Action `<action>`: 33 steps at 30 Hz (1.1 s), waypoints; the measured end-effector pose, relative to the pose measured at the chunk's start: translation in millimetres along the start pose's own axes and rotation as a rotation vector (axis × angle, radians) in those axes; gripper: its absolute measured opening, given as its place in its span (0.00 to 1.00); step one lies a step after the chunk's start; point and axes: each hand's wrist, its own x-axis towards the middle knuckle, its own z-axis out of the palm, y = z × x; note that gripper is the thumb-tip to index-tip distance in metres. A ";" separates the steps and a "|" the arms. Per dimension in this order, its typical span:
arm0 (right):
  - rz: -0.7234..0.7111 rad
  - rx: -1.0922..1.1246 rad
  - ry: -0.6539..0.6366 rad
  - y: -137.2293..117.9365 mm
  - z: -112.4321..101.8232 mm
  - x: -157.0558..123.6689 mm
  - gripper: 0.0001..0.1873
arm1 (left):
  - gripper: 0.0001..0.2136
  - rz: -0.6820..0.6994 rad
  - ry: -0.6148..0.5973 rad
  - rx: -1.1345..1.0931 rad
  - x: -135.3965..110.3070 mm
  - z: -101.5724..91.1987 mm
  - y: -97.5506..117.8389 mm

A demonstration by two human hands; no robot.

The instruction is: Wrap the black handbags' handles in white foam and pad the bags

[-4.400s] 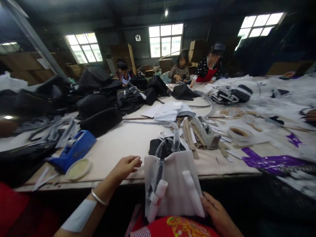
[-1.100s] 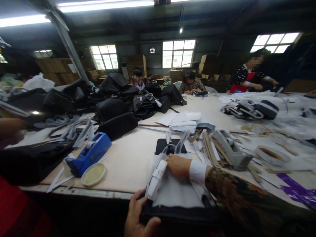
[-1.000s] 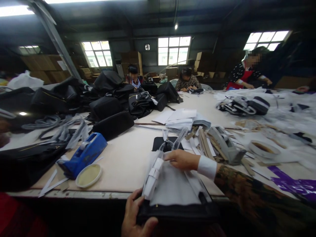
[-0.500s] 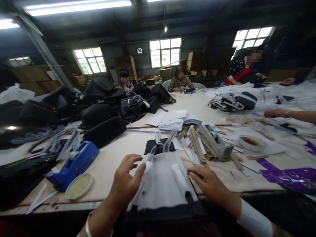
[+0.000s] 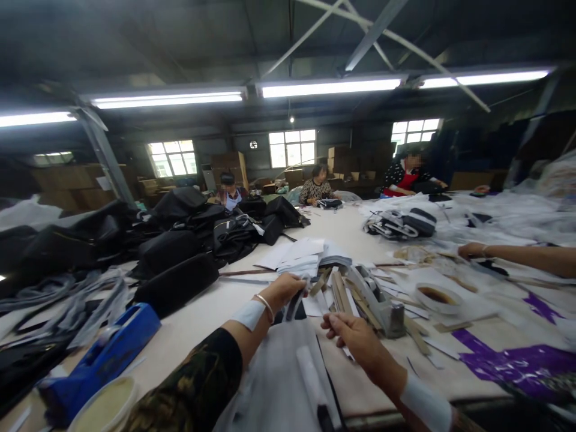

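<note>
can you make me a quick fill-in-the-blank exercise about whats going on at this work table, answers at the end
1. The left hand, gripping a wrapped strap, sits ____ in the picture than the right hand.
2. The tape dispenser at the lower left is ____.
3. The shiny plastic on the right of the table is ____.
4. A co-worker's arm reaches in from the picture's ____ edge.

Missing words: higher; blue; purple; right
</note>
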 end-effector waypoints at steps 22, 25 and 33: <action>-0.664 0.578 0.000 -197.7 -27.8 11.1 0.08 | 0.10 0.253 0.328 0.616 -43.8 -41.2 -18.8; -0.732 0.496 0.188 -207.3 -45.9 -17.9 0.07 | 0.10 0.166 0.384 0.621 -29.4 -41.7 -21.1; -0.783 0.079 0.243 -169.4 -32.2 -61.2 0.09 | 0.13 0.011 0.390 0.533 -30.3 -50.0 -23.9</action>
